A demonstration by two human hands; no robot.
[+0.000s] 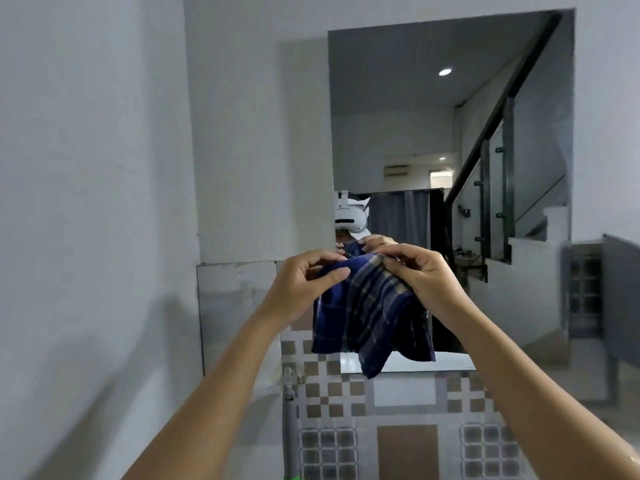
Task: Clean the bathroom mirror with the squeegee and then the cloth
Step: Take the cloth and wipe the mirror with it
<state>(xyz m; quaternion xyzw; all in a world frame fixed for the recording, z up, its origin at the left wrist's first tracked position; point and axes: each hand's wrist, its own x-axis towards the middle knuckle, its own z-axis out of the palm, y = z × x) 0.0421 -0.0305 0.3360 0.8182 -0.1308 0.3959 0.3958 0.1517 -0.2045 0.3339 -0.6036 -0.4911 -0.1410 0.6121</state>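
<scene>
A dark blue checked cloth [372,313] hangs in front of the lower left part of the tall wall mirror [450,116]. My left hand [301,285] pinches its upper left edge and my right hand [422,275] pinches its upper right edge, both raised at about chest height. The cloth droops in folds below my fingers. The mirror reflects my hands, a headset, a staircase and a ceiling light. No squeegee is in view.
A white wall [86,202] runs close along my left. Below the mirror the wall has brown and grey patterned tiles [398,410]. A grey pipe with a small tap [289,393] stands at the lower left of the tiles. A dark panel [620,299] juts out at right.
</scene>
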